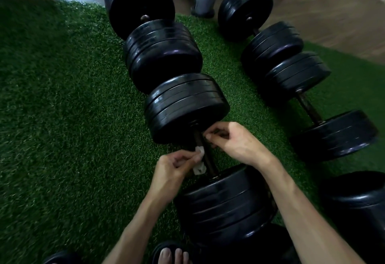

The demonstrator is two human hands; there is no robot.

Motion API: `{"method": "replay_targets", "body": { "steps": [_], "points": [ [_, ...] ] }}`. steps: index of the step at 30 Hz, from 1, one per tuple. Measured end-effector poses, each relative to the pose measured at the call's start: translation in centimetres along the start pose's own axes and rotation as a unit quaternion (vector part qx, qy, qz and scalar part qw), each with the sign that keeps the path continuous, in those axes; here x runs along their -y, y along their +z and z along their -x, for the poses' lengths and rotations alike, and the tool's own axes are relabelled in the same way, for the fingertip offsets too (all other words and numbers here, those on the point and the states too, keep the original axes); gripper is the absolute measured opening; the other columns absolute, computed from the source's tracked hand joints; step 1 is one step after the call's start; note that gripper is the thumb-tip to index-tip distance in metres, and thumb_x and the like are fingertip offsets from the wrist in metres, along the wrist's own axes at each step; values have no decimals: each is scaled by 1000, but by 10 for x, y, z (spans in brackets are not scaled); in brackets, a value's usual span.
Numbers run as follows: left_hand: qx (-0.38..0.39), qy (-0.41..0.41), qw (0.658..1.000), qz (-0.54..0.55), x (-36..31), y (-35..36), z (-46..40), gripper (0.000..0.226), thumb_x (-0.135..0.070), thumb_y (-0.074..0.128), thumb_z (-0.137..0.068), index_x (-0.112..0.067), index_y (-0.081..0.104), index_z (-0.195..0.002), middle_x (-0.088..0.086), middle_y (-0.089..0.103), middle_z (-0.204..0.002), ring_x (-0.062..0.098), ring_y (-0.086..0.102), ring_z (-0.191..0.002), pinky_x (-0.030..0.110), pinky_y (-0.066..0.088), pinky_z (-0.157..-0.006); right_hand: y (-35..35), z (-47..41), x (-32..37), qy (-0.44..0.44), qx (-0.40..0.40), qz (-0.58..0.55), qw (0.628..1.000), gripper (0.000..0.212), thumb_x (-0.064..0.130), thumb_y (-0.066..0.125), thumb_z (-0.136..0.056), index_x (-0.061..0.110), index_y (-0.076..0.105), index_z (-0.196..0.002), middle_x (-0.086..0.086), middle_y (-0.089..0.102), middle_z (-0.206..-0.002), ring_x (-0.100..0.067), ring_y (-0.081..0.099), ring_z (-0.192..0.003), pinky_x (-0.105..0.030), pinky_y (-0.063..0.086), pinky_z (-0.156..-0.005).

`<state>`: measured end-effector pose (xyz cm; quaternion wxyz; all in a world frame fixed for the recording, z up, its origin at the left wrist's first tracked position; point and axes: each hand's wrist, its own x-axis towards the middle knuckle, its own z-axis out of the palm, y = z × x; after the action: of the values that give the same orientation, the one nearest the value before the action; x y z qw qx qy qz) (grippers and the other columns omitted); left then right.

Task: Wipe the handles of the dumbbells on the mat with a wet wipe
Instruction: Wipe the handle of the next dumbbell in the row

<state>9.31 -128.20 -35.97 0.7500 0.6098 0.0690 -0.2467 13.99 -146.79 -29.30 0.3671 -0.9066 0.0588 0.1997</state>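
Observation:
A black dumbbell lies on the green turf mat, its dark handle running between two stacks of plates. A white wet wipe is wrapped around the handle. My left hand pinches the wipe's lower part on the handle's left side. My right hand pinches its other end at the handle's upper right, close to the far plates. Further dumbbells lie behind and to the right on the mat.
A grey metal frame leg stands at the mat's far edge, wooden floor beyond it. Another black plate stack sits at the right. My sandalled toes show at the bottom.

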Motion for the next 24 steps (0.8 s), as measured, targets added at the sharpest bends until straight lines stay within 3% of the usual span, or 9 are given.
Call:
{"method": "replay_targets", "body": {
  "steps": [3, 6, 8, 10, 12, 14, 20, 22, 24],
  "points": [
    [119, -62, 991, -7, 6, -7, 6, 16, -14, 73, -86, -4, 77, -98, 12, 78, -94, 18, 72, -83, 27, 55, -77, -1, 1, 2, -3, 9, 8, 1000, 8, 26, 67, -95, 26, 74, -99, 0, 77, -87, -16, 73, -86, -42, 56, -89],
    [188, -51, 979, -62, -2, -17, 2, 12, -11, 71, -87, -6, 77, -97, 6, 79, -90, 8, 71, -79, 18, 52, -71, 0, 0, 1, -2, 15, 9, 1000, 9, 28, 67, -95, 27, 74, -100, 0, 77, -89, -15, 73, -87, -42, 56, -90],
    [151, -31, 985, -74, -9, -21, -3, 9, -7, 69, -90, -6, 76, -96, 7, 79, -87, 14, 72, -77, 23, 55, -71, 0, 0, 0, -3, 14, 5, 1000, 8, 28, 67, -95, 28, 74, -99, -1, 77, -89, -17, 73, -88, -45, 56, -90],
    [49, -10, 996, -74, -10, -23, -7, 9, -8, 68, -91, -8, 76, -95, 9, 78, -86, 23, 74, -81, 31, 57, -76, 0, 1, 0, -3, 9, -1, 1000, 9, 28, 66, -96, 28, 74, -100, -1, 77, -89, -17, 73, -88, -46, 56, -89],
    [-53, 7, 996, -70, -7, -23, -15, 9, -11, 67, -93, -12, 76, -94, 4, 79, -87, 20, 74, -84, 33, 56, -78, -1, 2, 0, 1, 6, -10, 1000, 9, 26, 65, -97, 28, 74, -100, -1, 77, -90, -16, 73, -88, -45, 57, -89],
    [-89, 17, 994, -55, -6, -16, -22, 10, -12, 66, -94, -16, 76, -94, 0, 79, -86, 13, 74, -80, 28, 52, -75, -2, 2, 1, 0, 1, -17, 1000, 10, 25, 65, -97, 27, 74, -100, -1, 77, -90, -14, 73, -87, -44, 57, -88],
    [-64, 3, 997, 53, -2, 6, -15, 8, -15, 65, -95, -9, 69, -98, 10, 78, -86, 19, 72, -80, 31, 55, -77, -1, 3, 1, -2, -21, -38, 999, 9, 20, 65, -97, 25, 73, -99, -1, 77, -89, -15, 74, -86, -46, 57, -91],
    [-9, -29, 998, 49, 5, 2, -6, 13, -15, 64, -95, -3, 66, -99, 14, 77, -89, 21, 73, -80, 32, 57, -78, -1, 1, 0, -3, -19, -36, 999, 9, 21, 65, -97, 25, 73, -98, -1, 77, -89, -16, 74, -86, -47, 57, -91],
    [64, -60, 996, 30, 8, -2, 2, 16, -14, 64, -95, 2, 64, -99, 17, 76, -88, 21, 70, -73, 27, 55, -68, -1, 1, 0, -5, -13, -28, 1000, 8, 24, 65, -96, 27, 73, -98, 1, 77, -88, -14, 74, -85, -46, 57, -90]
  ]
}}
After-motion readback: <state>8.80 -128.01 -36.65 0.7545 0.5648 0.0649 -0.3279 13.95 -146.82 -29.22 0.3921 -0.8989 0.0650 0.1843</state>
